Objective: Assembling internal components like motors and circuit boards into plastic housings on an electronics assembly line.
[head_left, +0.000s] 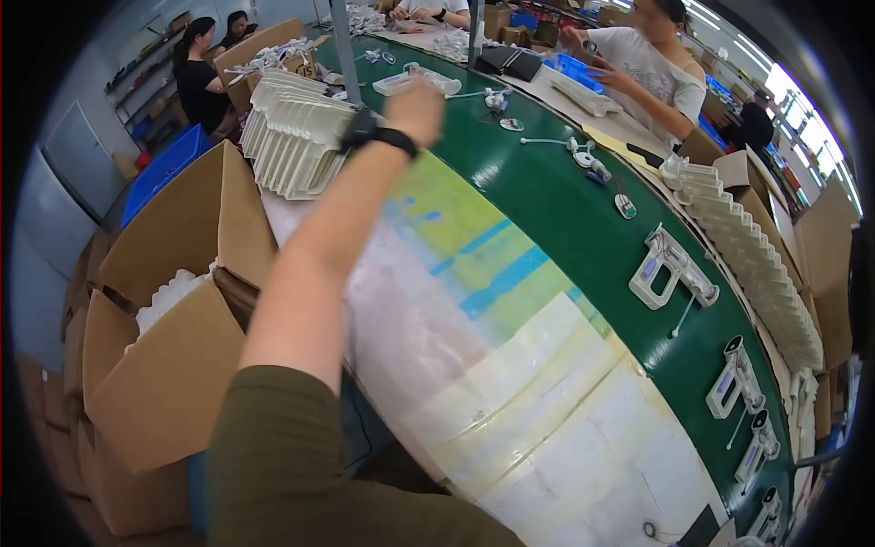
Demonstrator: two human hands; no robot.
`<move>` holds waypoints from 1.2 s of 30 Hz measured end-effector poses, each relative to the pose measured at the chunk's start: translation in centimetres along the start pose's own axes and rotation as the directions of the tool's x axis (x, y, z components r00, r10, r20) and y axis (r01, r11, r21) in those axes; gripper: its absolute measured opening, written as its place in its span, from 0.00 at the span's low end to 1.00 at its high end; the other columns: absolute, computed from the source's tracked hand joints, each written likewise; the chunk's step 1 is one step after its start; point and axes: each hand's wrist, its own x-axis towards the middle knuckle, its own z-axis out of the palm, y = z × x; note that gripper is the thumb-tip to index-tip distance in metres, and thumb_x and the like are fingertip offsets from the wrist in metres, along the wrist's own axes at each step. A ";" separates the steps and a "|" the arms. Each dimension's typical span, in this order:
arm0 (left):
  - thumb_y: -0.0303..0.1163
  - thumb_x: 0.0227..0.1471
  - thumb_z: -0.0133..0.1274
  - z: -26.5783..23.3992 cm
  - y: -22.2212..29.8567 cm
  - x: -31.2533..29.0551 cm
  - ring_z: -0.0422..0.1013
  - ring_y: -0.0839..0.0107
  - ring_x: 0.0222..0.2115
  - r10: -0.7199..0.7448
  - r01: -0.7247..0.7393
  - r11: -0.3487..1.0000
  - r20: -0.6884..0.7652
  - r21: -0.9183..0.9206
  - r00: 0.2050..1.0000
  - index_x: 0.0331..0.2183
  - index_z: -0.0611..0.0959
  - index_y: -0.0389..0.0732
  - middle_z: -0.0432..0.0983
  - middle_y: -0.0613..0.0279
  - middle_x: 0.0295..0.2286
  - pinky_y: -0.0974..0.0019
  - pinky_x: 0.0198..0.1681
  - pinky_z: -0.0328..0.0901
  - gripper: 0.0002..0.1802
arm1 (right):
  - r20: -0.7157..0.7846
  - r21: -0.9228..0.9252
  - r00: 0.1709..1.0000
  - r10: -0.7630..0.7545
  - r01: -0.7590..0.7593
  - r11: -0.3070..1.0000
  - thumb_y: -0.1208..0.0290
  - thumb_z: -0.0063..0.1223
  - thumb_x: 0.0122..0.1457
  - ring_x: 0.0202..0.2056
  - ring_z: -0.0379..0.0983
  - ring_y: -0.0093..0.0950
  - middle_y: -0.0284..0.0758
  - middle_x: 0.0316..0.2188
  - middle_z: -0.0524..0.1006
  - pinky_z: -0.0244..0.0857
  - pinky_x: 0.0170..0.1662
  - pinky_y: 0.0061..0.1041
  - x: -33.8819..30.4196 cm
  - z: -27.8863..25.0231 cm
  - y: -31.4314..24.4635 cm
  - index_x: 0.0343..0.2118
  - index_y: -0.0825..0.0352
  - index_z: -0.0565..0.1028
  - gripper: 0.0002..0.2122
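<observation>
My left hand (415, 111) reaches far out over the green conveyor belt (469, 173), a dark band round its wrist. Motion blurs it, and its fingers are hidden. Just beyond it lies a white plastic housing half (439, 82), partly covered by the hand; I cannot tell whether they touch. Left of my wrist is a stack of nested white plastic shells (296, 132). Small wired assemblies (588, 159) lie on the belt to the right. Nearer on the belt is a white pistol-shaped housing (674, 269) with parts inside. My right hand is out of view.
A stained, taped work surface (519, 383) runs along the belt. An open cardboard box (164, 365) and a blue bin (167, 173) stand left. A long row of nested white shells (743, 246) lines the far side, where a person in white (661, 91) works. Metal posts (344, 55) rise ahead.
</observation>
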 end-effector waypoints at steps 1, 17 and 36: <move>0.39 0.38 0.61 0.5 -3.2 -0.2 0.55 0.63 0.55 -0.041 0.054 0.974 -0.062 0.218 0.997 0.48 0.69 0.41 0.64 0.55 0.48 0.47 0.53 0.55 0.35 | 0.005 0.008 0.995 0.103 -0.103 0.995 0.85 0.54 0.50 0.35 0.72 0.33 0.46 0.34 0.74 0.69 0.40 0.29 -1.6 0.5 -0.2 0.42 0.77 0.68 0.15; 0.42 0.37 0.62 -9.3 6.6 -9.2 0.70 0.56 0.36 0.743 -0.747 0.641 -0.102 -0.175 0.662 0.46 0.72 0.38 0.71 0.55 0.33 0.58 0.36 0.67 0.33 | 0.259 0.310 0.964 -0.058 -0.026 0.950 0.88 0.55 0.48 0.46 0.68 0.27 0.39 0.44 0.70 0.65 0.49 0.24 -3.8 4.9 -5.1 0.48 0.74 0.66 0.22; 0.32 0.49 0.56 -21.6 29.0 -27.3 0.75 0.74 0.22 0.747 -0.123 -0.496 -0.494 -0.860 0.445 0.34 0.79 0.34 0.77 0.61 0.23 0.72 0.25 0.67 0.12 | -0.036 0.706 0.999 0.039 -0.002 0.708 0.78 0.61 0.47 0.50 0.64 0.27 0.37 0.46 0.67 0.61 0.53 0.28 -6.8 14.2 -4.9 0.51 0.69 0.61 0.28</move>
